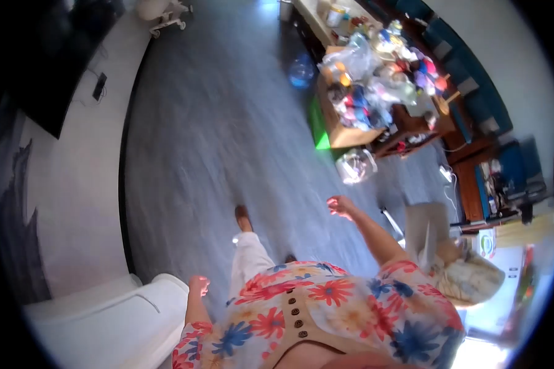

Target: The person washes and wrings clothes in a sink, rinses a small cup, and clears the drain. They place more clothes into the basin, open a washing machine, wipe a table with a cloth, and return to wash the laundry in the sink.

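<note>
Clear container (356,167) on floor, fwd R: see-through, shiny, rounded, pale stuff inside, too blurred to ID. White unit (157,298), lower L: smooth, rounded edge, thin dark curved line on its upper surface.

Containers: cardboard box (337,122) just beyond clear container, heaped w/ clear plastic bags (362,58) & multicol. bundles (357,109), soft-looking, blurred. Green panel (318,125) at box's L side. Blue-tinted bottle (301,71) on floor nr box; can't tell contents.

Rel. to hands: R hand (340,206) in mid-air over floor (197,123), fingers loosely bent, hand free; clear container ahead & slightly R of it, apart. L hand (198,285) just beside white unit's R edge, fingers slack, part-curled, also free; can't tell if touching unit.
</note>
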